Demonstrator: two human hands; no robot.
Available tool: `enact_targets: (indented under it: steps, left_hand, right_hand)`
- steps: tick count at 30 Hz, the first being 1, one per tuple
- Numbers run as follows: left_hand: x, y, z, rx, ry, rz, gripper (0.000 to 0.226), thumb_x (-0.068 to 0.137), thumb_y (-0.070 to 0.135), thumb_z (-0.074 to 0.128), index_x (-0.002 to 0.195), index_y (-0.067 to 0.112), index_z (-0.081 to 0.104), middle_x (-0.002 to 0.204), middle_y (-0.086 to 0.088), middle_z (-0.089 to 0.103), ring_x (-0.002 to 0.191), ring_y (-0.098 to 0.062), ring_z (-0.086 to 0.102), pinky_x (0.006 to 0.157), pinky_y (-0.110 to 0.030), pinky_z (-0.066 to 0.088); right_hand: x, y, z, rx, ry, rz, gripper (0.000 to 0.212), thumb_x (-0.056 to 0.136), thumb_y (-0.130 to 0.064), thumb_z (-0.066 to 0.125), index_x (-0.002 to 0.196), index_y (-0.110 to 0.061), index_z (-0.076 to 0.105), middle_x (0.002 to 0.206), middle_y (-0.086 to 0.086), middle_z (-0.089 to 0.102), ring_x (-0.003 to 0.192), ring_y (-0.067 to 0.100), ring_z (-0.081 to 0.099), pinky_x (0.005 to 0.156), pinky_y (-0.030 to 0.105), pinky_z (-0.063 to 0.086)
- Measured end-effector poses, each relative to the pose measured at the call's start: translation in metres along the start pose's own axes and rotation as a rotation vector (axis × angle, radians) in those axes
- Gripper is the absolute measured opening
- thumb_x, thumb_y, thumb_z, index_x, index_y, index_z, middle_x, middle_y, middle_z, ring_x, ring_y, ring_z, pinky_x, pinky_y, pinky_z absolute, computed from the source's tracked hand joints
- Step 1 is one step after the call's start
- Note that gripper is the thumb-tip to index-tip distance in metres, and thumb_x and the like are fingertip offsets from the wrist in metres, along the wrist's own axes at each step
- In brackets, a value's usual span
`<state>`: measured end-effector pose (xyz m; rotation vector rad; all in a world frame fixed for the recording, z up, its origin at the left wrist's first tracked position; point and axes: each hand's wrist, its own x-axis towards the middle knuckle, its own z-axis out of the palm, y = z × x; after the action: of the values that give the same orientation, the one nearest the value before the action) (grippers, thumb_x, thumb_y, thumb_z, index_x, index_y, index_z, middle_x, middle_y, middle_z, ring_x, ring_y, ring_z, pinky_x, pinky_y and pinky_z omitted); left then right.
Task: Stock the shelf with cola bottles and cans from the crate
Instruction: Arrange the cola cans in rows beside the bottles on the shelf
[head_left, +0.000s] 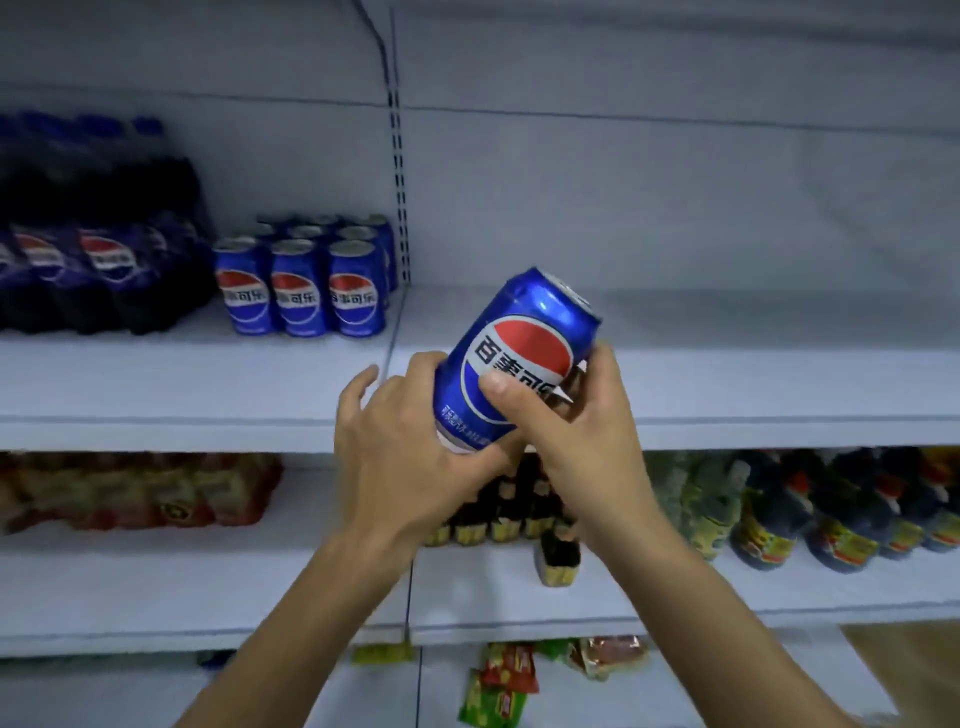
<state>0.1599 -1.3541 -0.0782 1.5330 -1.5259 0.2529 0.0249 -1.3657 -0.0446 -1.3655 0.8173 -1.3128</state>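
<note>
A blue cola can (524, 332) with a red, white and blue logo is tilted to the right in front of the white shelf (727, 395). My right hand (576, 431) grips it, thumb across the logo and fingers behind. My left hand (395, 441) cups the can's bottom left, with its outer fingers spread free. On the shelf to the left stand several matching cans (301, 283) in rows. Further left stand several dark cola bottles (93, 234) with blue caps. The crate is out of view.
A slotted upright (399, 171) splits the shelf back. The shelf part right of the upright is bare. The shelf below holds red packets (145, 493), small dark jars (498, 514) and dark sauce bottles (810, 514). Snack packets (509, 680) lie on the lowest shelf.
</note>
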Motion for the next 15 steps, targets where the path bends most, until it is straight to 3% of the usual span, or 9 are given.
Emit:
enact_targets:
  steps: [4, 6, 8, 11, 15]
  left_hand:
    - [0.056, -0.057, -0.003, -0.005, -0.026, 0.117, 0.076, 0.069, 0.078, 0.048, 0.116, 0.018, 0.055, 0.101, 0.008, 0.064, 0.085, -0.005, 0.051, 0.093, -0.03, 0.036]
    - [0.083, -0.089, -0.001, 0.089, -0.126, 0.196, 0.084, 0.073, 0.081, 0.042, 0.131, 0.02, 0.047, 0.124, 0.002, 0.058, 0.112, -0.015, 0.05, 0.102, -0.034, 0.031]
    - [0.112, -0.122, 0.004, 0.269, -0.18, 0.22, 0.088, 0.074, 0.077, 0.048, 0.141, 0.02, 0.038, 0.144, -0.005, 0.043, 0.134, -0.024, 0.034, 0.11, -0.045, 0.025]
    - [0.147, -0.164, 0.01, 0.46, -0.209, 0.22, 0.086, 0.068, 0.059, 0.071, 0.138, 0.018, 0.042, 0.147, -0.012, 0.038, 0.135, -0.035, 0.034, 0.108, -0.054, 0.028]
    - [0.176, -0.198, 0.015, 0.521, -0.234, 0.251, 0.072, 0.074, 0.05, 0.07, 0.135, 0.016, 0.05, 0.143, -0.013, 0.045, 0.132, -0.037, 0.04, 0.108, -0.054, 0.029]
  right_hand:
    - [0.069, 0.0, 0.037, -0.076, -0.023, -0.035, 0.059, 0.072, -0.013, 0.08, 0.123, -0.019, 0.051, 0.112, 0.0, 0.066, 0.097, 0.011, 0.068, 0.079, 0.029, 0.058]
    - [0.103, 0.003, 0.048, -0.12, -0.024, -0.042, 0.061, 0.072, -0.012, 0.08, 0.124, -0.021, 0.05, 0.114, 0.0, 0.065, 0.1, 0.012, 0.067, 0.083, 0.034, 0.057]
    - [0.134, 0.009, 0.058, -0.193, -0.009, -0.054, 0.062, 0.072, -0.011, 0.08, 0.124, -0.021, 0.048, 0.115, 0.0, 0.064, 0.1, 0.012, 0.065, 0.086, 0.036, 0.057]
    - [0.18, 0.026, 0.071, -0.302, 0.041, -0.067, 0.061, 0.07, -0.012, 0.083, 0.118, -0.021, 0.047, 0.111, 0.0, 0.063, 0.098, 0.016, 0.064, 0.087, 0.043, 0.056]
    - [0.239, 0.057, 0.084, -0.419, 0.086, -0.005, 0.063, 0.065, -0.018, 0.087, 0.113, -0.02, 0.047, 0.109, -0.002, 0.061, 0.098, 0.019, 0.063, 0.088, 0.044, 0.055]
